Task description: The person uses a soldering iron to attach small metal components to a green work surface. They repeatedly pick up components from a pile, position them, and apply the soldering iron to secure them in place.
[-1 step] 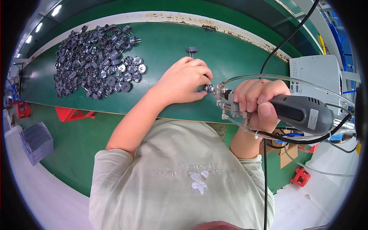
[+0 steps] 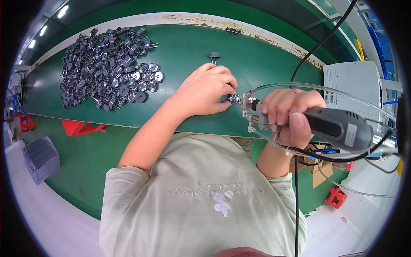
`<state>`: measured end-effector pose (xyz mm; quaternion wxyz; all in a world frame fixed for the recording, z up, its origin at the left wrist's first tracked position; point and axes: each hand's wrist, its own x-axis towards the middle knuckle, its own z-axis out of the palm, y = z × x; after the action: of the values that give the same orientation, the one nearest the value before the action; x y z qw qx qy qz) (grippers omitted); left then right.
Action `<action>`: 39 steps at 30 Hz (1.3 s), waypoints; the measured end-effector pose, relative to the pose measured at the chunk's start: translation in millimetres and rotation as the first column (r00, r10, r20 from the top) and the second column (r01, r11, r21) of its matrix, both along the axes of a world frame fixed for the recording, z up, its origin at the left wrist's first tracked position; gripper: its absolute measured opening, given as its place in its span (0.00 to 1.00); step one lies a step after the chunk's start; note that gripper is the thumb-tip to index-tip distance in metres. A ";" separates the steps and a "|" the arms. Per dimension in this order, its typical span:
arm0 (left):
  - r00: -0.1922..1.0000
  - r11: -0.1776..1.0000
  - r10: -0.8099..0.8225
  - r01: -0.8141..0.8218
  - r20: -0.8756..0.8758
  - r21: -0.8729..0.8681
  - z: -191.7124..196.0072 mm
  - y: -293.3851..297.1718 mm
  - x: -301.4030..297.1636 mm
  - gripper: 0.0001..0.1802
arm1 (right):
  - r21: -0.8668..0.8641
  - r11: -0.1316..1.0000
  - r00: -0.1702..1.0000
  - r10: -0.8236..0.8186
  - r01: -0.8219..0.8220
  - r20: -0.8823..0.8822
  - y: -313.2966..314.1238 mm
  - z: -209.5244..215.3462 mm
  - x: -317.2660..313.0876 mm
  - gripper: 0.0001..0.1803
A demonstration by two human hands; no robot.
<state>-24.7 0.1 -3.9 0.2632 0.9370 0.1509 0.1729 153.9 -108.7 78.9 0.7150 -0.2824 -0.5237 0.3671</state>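
My left hand (image 2: 210, 89) lies low over the green bench, thumb and fingers closed on a small round part with a clear, shiny face (image 2: 233, 99). My right hand (image 2: 292, 113) is wrapped round a grey and black power screwdriver (image 2: 340, 129), held roughly level. Its metal nose fitting (image 2: 249, 106), with clear hoses attached, points left and meets or nearly meets the part; whether they touch I cannot tell. One loose grey part with two metal pins (image 2: 215, 55) stands just beyond my left fingers.
A large heap of similar grey parts (image 2: 107, 68) covers the left of the green bench (image 2: 184, 47). At right stands a light-grey box-shaped machine (image 2: 353, 81). A black cable (image 2: 319, 45) and clear tubing hang around the tool. Red stools (image 2: 83, 127) are below the bench.
My right hand and the power screwdriver have shifted very slightly to the right. My left hand keeps its place with the round part.
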 end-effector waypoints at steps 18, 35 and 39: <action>1.000 1.000 0.002 -0.002 0.003 -0.002 -1.7 0.5 -0.4 0.13 | 0.048 0.998 0.993 -0.044 0.039 0.107 -8.2 11.2 20.3 0.15; 1.000 1.000 -0.003 0.003 -0.006 -0.017 -0.1 1.3 -1.0 0.13 | -0.048 0.998 0.998 0.031 -0.028 0.061 -0.3 -0.6 1.3 0.11; 1.000 1.000 -0.001 0.001 -0.004 -0.013 0.1 1.4 -1.4 0.13 | -0.044 0.998 0.999 0.033 -0.033 0.000 0.6 -3.2 -2.1 0.15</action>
<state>-26.1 1.5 -3.8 0.2689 0.9358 0.1521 0.1700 151.8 -108.1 75.7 0.7022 -0.2894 -0.5205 0.3902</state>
